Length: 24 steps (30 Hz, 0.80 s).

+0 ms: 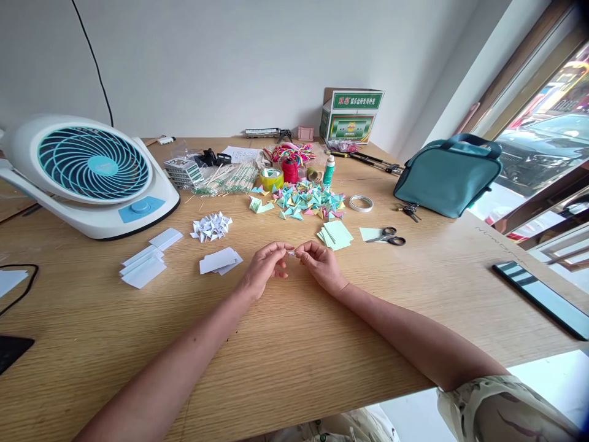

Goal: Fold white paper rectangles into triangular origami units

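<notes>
Between my fingertips is a small folded piece of white paper (pixel 291 253), mostly hidden by the fingers. My left hand (pixel 267 267) pinches it from the left, thumb and forefinger closed. From the other side my right hand (pixel 321 265) grips it the same way. To the left lie a few white paper rectangles (pixel 219 261) and a heap of folded white paper pieces (pixel 211 226). A stack of pale green paper (pixel 335 234) sits just beyond my right hand. Farther back spreads a pile of coloured folded paper triangles (pixel 304 199).
A white and blue fan (pixel 99 175) stands at left, near more white slips (pixel 145 264). Black-handled scissors (pixel 391 237), a tape roll (pixel 361 203), a green glue bottle (pixel 329 172) and keys (pixel 409 212) lie beyond. A teal bag (pixel 448 175) and phone (pixel 540 298) are at right.
</notes>
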Available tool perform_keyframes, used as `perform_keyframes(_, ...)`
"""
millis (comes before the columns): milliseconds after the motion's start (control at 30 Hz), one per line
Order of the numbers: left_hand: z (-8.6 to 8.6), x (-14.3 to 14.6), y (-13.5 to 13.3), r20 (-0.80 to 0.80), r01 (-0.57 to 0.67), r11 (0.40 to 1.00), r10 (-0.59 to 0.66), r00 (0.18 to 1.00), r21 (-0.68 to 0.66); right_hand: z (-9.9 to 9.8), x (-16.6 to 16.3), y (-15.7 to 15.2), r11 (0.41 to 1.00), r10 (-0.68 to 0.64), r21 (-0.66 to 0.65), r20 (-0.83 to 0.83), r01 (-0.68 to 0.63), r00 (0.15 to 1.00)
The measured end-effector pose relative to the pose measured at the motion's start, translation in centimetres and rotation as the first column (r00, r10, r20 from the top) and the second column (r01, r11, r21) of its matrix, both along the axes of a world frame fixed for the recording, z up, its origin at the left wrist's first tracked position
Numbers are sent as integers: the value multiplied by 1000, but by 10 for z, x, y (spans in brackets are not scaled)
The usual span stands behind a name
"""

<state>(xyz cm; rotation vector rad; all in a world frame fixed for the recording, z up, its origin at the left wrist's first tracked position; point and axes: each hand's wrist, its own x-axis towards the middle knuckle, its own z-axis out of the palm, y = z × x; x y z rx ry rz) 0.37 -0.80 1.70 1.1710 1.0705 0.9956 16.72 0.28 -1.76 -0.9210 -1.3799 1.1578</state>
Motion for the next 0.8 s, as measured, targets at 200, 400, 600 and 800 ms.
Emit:
perform_keyframes(200,-5,2,0,-304,41,949,58,951,312,5,2,0,998,51,-31,-56,-53,997)
perform_keyframes(400,-1,1,0,-312,-7,918,142,940,396,7,0,-3,996,68,-55,-91,-74,993)
perform_keyframes(600,-1,2,-1,-344,-7,917,157,926,399,7,-1,-3,997,61,-50,-92,-66,994)
perform_keyframes(800,-1,3,-3,-418,28,861,218,882,507,7,0,-3,995,87,-41,-52,-90,995)
